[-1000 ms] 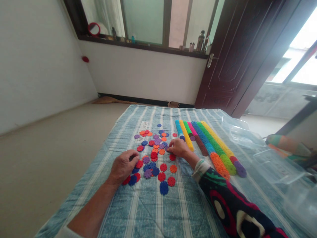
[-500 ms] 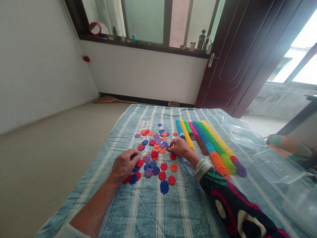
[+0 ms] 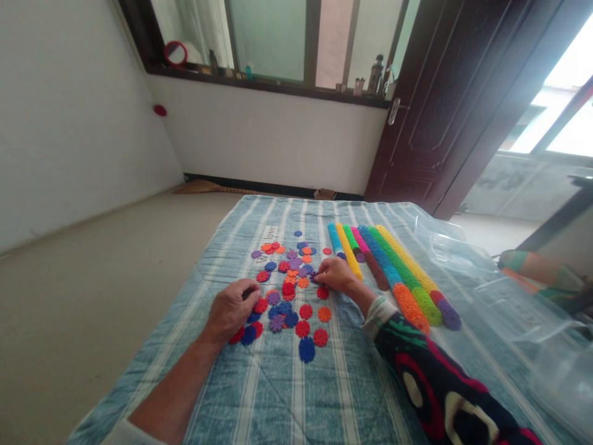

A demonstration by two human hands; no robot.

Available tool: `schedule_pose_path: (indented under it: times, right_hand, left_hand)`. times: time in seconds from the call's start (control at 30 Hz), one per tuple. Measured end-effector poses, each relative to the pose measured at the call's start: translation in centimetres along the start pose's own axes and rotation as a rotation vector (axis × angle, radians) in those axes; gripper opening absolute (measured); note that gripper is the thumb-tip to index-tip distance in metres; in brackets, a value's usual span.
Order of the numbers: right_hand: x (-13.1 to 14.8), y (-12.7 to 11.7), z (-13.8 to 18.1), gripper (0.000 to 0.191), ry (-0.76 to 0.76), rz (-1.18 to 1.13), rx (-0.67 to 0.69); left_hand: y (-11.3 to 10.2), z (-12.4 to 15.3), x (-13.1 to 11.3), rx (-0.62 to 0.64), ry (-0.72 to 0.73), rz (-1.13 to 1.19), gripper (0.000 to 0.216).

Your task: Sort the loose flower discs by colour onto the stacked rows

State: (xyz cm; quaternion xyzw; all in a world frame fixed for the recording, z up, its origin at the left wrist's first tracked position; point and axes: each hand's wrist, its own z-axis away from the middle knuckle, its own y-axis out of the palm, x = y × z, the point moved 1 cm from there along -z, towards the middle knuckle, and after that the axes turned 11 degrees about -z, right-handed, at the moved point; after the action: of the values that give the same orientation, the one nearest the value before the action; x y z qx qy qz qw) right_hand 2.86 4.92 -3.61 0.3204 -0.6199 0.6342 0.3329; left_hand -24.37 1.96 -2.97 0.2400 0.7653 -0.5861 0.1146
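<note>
Loose notched plastic discs, red (image 3: 306, 311), orange (image 3: 324, 314), purple (image 3: 277, 322) and blue (image 3: 306, 350), lie scattered and partly overlapping on the striped cloth (image 3: 278, 395). At the right side of this scatter, my right hand (image 3: 337, 274) pinches a dark purple disc (image 3: 314, 277) at the fingertips, low over the cloth. My left hand (image 3: 234, 306) is at the left edge of the scatter with its fingers curled together, close to a red disc (image 3: 260, 305). What it holds, if anything, is hidden.
Long rows of stacked discs, sorted by colour, lie right of my right hand, among them a yellow-topped row (image 3: 407, 262) and a blue-topped row (image 3: 377, 250). Clear plastic containers (image 3: 521, 309) stand at the right. A dark red door (image 3: 430, 105) is beyond the cloth-covered surface.
</note>
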Motion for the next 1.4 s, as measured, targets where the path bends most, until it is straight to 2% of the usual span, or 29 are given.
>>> schedule_pose_path:
  times: [0.1,0.2,0.33,0.5,0.6,0.8,1.1,1.4]
  right_hand:
    - [0.3,-0.2,0.3,0.004,-0.003,-0.040,0.022]
    - [0.8,-1.5,0.7,0.008,-0.040,-0.065,0.029]
    - [0.6,-5.5,0.3,0.008,-0.091,-0.030,-0.045]
    - [-1.5,-11.6,-0.6,0.012,-0.104,0.158,-0.203]
    - [-2.9,-13.5,-0.7,0.006,-0.089,0.289,-0.242]
    - [-3.9,-13.1,-0.3,0.008,-0.027,0.456,-0.201]
    - [-3.3,-12.0,-0.4,0.013,0.015,0.561,-0.145]
    - [-2.0,-11.2,0.7,0.016,0.016,0.578,-0.186]
  left_hand:
    - [-0.1,0.0,0.0,0.003,-0.001,0.000,0.021]
    - [-0.2,0.0,-0.1,0.013,-0.002,-0.001,0.022]
    - [-0.3,0.0,-0.3,0.026,-0.001,-0.005,0.023]
    - [-0.4,-0.2,-0.4,0.033,-0.006,-0.012,0.023]
    - [-0.5,-0.2,-0.4,0.019,-0.006,-0.009,0.021]
    - [-0.5,-0.2,-0.4,0.020,-0.015,-0.018,0.021]
    - [-0.4,-0.3,-0.3,0.013,-0.013,-0.020,0.021]
    - [-0.4,0.0,-0.4,0.024,-0.029,-0.016,0.022]
